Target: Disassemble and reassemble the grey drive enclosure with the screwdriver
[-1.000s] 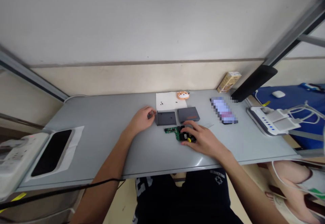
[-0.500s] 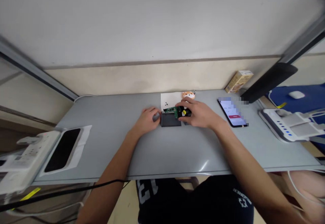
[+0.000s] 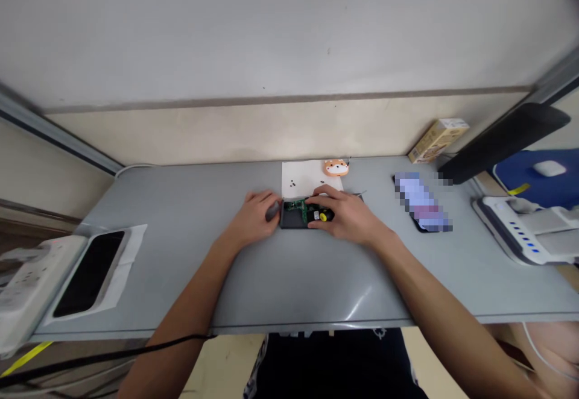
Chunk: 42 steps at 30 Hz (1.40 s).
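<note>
Circuit board (image 3: 304, 207) within outline of dark tray (image 3: 292, 217); whether fully seated, cannot tell. Right hand (image 3: 350, 213) grips board's black end between thumb and fingers, yellow-ended tool (image 3: 322, 217) tucked in same grasp. Left hand (image 3: 254, 218) curled round grey piece (image 3: 272, 211), beside tray's left edge. White paper (image 3: 307, 176) beyond tray bears small dark bits (image 3: 292, 184).

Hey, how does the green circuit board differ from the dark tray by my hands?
The circuit board is green and carries small parts; the tray looks plain and dark. The board has a stepped outline, while the tray shows straight edges. Your right hand holds the board, whereas the tray rests on the desk beside your left hand. Both are partly hidden by the right hand.
</note>
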Each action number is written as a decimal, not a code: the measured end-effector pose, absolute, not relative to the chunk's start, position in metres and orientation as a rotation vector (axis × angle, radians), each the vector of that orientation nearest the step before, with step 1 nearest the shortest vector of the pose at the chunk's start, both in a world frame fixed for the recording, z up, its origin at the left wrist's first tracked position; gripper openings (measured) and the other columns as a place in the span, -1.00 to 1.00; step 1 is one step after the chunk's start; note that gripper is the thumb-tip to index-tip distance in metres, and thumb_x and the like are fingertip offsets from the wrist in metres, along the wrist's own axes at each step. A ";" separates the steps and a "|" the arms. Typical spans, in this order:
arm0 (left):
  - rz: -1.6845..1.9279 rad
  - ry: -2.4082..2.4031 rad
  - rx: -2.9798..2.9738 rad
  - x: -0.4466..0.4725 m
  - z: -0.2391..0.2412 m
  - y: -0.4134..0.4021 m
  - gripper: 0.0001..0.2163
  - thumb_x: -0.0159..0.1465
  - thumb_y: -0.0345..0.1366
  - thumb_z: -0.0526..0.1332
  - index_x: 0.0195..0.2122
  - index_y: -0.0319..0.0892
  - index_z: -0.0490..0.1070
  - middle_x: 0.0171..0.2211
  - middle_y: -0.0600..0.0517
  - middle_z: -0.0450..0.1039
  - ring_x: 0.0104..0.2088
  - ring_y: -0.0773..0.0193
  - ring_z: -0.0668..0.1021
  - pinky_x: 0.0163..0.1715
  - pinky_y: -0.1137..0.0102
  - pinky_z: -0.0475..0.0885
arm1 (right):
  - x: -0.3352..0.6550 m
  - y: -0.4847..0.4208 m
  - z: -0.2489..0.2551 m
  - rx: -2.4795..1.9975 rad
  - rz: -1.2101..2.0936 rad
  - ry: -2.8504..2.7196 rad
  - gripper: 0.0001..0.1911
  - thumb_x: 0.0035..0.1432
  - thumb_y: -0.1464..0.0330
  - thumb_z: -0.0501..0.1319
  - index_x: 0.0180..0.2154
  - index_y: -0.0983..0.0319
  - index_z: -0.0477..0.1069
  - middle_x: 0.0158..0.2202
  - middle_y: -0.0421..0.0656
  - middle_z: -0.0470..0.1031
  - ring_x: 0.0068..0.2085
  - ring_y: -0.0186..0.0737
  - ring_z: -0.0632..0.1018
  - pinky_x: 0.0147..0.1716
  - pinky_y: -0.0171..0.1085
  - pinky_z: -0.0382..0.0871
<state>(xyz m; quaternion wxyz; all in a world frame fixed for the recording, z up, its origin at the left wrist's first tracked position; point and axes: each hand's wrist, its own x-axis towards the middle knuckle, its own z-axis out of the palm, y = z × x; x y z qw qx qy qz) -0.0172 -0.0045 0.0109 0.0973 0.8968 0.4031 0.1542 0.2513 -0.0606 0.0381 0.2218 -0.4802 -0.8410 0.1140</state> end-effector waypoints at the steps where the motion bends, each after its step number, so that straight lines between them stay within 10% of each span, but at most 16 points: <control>1: 0.456 1.190 2.652 -0.017 0.011 -0.005 -0.82 0.33 -0.38 0.09 -0.07 -0.14 0.37 -0.15 -0.03 0.51 -0.10 0.12 0.54 -0.03 0.19 0.26 | 0.250 -0.061 0.037 -1.319 0.311 -2.293 -0.53 0.25 0.10 0.29 0.15 0.08 0.47 0.14 -0.10 0.48 -0.12 -0.10 0.63 -0.14 -0.11 0.50; 42: 0.595 1.129 2.646 -0.018 0.009 -0.003 -0.86 0.37 -0.32 0.10 -0.15 -0.14 0.45 -0.22 -0.01 0.50 -0.23 0.19 0.52 -0.03 0.22 0.38 | 0.253 -0.064 0.034 -1.425 0.226 -2.477 -0.52 0.13 0.05 0.39 0.05 0.06 0.51 0.04 -0.13 0.56 -0.22 -0.12 0.60 -0.38 -0.21 0.28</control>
